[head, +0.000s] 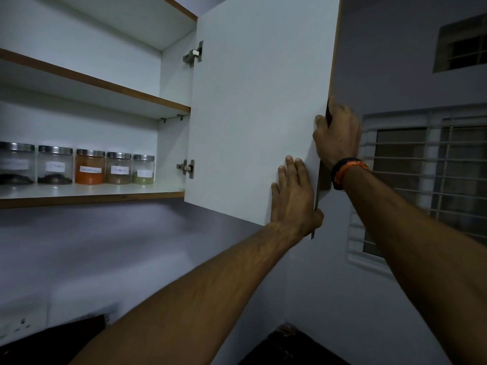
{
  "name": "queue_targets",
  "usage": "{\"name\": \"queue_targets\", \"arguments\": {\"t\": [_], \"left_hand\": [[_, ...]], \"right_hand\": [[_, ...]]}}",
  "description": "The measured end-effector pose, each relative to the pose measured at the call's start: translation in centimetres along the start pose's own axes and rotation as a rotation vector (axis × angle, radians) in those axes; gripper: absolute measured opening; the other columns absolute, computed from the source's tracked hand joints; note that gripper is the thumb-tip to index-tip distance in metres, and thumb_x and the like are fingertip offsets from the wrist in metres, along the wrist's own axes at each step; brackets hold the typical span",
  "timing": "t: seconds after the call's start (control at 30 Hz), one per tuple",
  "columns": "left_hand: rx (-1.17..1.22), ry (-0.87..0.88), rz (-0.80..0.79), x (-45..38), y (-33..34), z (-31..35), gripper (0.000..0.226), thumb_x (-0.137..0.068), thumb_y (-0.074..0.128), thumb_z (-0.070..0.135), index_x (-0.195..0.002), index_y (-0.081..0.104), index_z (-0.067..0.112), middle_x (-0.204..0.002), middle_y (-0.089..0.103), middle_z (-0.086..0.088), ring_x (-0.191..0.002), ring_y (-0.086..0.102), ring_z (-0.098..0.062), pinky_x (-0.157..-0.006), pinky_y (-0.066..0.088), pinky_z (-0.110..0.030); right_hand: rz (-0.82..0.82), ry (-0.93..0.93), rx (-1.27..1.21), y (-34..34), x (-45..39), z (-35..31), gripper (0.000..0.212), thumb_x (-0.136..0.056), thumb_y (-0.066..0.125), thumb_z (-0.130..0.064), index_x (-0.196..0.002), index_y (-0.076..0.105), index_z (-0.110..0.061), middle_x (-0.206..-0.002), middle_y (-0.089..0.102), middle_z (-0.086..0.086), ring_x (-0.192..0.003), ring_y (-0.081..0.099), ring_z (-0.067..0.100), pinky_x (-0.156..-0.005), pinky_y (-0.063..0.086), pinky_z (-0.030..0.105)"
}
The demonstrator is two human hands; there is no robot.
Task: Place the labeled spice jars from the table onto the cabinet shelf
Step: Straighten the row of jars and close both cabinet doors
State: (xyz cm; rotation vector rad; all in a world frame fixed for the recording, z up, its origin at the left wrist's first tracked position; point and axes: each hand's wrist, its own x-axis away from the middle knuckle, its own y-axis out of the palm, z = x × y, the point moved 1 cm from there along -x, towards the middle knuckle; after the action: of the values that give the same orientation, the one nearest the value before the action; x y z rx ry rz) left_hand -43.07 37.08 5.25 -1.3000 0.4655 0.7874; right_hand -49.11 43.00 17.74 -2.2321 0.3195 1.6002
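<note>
Several labeled glass spice jars with metal lids stand in a row on the lower cabinet shelf (92,192) at the left; among them an orange-filled jar (89,167) and a small green-filled jar (143,169). The white cabinet door (253,101) stands open to the right of the shelf. My left hand (293,198) lies with straight fingers flat on the door's inner face near its lower free edge, thumb under the edge. My right hand (338,133) grips the door's free edge higher up, fingers curled behind it, thumb on the front.
An upper shelf (105,88) holds nothing visible. Two metal hinges (195,54) join door and cabinet. A barred window (427,167) lies right of the door. A wall socket plate (21,325) and a dark counter show at bottom left.
</note>
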Motion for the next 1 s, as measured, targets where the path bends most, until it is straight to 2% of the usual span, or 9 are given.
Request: {"name": "queue_targets", "arguments": {"t": [0.13, 0.27, 0.4, 0.53, 0.63, 0.7, 0.77, 0.9, 1.0], "left_hand": [[-0.081, 0.041, 0.025, 0.6, -0.6, -0.5, 0.120, -0.084, 0.076, 0.038, -0.157, -0.014, 0.005, -0.166, -0.018, -0.015, -0.154, -0.011, -0.036, -0.123, 0.011, -0.059], [-0.091, 0.054, 0.020, 1.5, -1.8, -1.8, 0.119, -0.085, 0.071, 0.046, -0.157, -0.017, 0.009, -0.166, -0.020, -0.012, -0.154, -0.013, -0.035, -0.123, 0.010, -0.060], [-0.074, 0.094, 0.034, 3.6, -4.1, -2.8, 0.113, -0.089, 0.067, 0.045, -0.157, -0.018, 0.015, -0.167, -0.020, -0.009, -0.154, -0.013, -0.031, -0.124, 0.014, -0.057], [-0.035, 0.148, 0.112, 6.7, -6.5, -3.3, 0.107, -0.091, 0.066, 0.039, -0.158, -0.015, 0.019, -0.168, -0.013, -0.007, -0.156, -0.004, -0.026, -0.122, 0.028, -0.048], [-0.001, 0.196, 0.151, 9.3, -8.9, -4.2, 0.105, -0.092, 0.066, 0.031, -0.158, -0.015, 0.024, -0.169, -0.011, -0.004, -0.155, 0.013, -0.026, -0.109, 0.047, -0.046], [0.001, 0.212, 0.173, 11.1, -10.5, -5.3, 0.105, -0.091, 0.067, 0.025, -0.157, -0.015, 0.027, -0.169, -0.010, -0.002, -0.149, 0.030, -0.027, -0.095, 0.057, -0.041], [0.000, 0.209, 0.201, 12.4, -11.7, -6.3, 0.106, -0.090, 0.069, 0.019, -0.158, -0.012, 0.028, -0.169, -0.009, 0.000, -0.144, 0.036, -0.026, -0.091, 0.058, -0.034], [-0.030, 0.166, 0.241, 14.6, -14.8, -8.5, 0.100, -0.090, 0.067, 0.012, -0.160, -0.002, 0.022, -0.169, -0.007, 0.000, -0.148, 0.029, -0.022, -0.099, 0.043, -0.023], [-0.067, 0.117, 0.252, 15.9, -17.0, -10.0, 0.095, -0.092, 0.065, 0.012, -0.160, -0.001, 0.019, -0.169, -0.006, -0.003, -0.150, 0.022, -0.022, -0.107, 0.028, -0.019]], "right_hand": [[0.016, 0.112, -0.366, -0.3, 0.6, 0.0, 0.040, -0.097, 0.059, -0.017, -0.137, 0.060, -0.010, -0.128, 0.067, 0.005, -0.118, 0.062, 0.016, -0.104, 0.051, 0.034], [0.034, 0.286, -0.728, -0.7, 1.9, 0.0, 0.030, -0.089, 0.075, -0.024, -0.116, 0.074, -0.011, -0.108, 0.075, -0.002, -0.102, 0.070, 0.010, -0.092, 0.059, 0.036], [-0.057, 0.344, -0.909, -0.5, 3.7, -1.0, 0.030, -0.085, 0.078, -0.035, -0.103, 0.077, -0.011, -0.101, 0.077, 0.002, -0.100, 0.072, 0.017, -0.089, 0.060, 0.042], [-0.111, 0.339, -1.049, -0.7, 4.7, -3.1, 0.027, -0.087, 0.076, -0.035, -0.093, 0.079, -0.009, -0.098, 0.078, 0.004, -0.100, 0.072, 0.019, -0.083, 0.057, 0.033], [-0.187, 0.279, -1.130, -1.1, 5.3, -5.5, 0.024, -0.088, 0.076, -0.032, -0.092, 0.080, -0.009, -0.091, 0.079, 0.004, -0.089, 0.074, 0.015, -0.072, 0.056, 0.024], [-0.244, 0.219, -1.168, -1.0, 5.8, -7.5, 0.026, -0.090, 0.074, -0.029, -0.096, 0.079, -0.005, -0.088, 0.078, 0.003, -0.081, 0.074, 0.013, -0.067, 0.055, 0.020], [-0.276, 0.169, -1.172, -0.8, 6.0, -9.6, 0.031, -0.090, 0.073, -0.027, -0.107, 0.076, 0.000, -0.095, 0.078, 0.006, -0.086, 0.075, 0.015, -0.069, 0.057, 0.021], [-0.332, 0.047, -1.181, 0.6, 6.0, -14.5, 0.048, -0.090, 0.073, -0.026, -0.132, 0.063, -0.005, -0.122, 0.071, 0.007, -0.107, 0.071, 0.013, -0.083, 0.060, 0.029], [-0.361, -0.031, -1.143, 1.7, 6.0, -17.9, 0.065, -0.088, 0.074, -0.036, -0.145, 0.051, -0.016, -0.141, 0.060, 0.001, -0.128, 0.058, 0.012, -0.106, 0.051, 0.043]]}}
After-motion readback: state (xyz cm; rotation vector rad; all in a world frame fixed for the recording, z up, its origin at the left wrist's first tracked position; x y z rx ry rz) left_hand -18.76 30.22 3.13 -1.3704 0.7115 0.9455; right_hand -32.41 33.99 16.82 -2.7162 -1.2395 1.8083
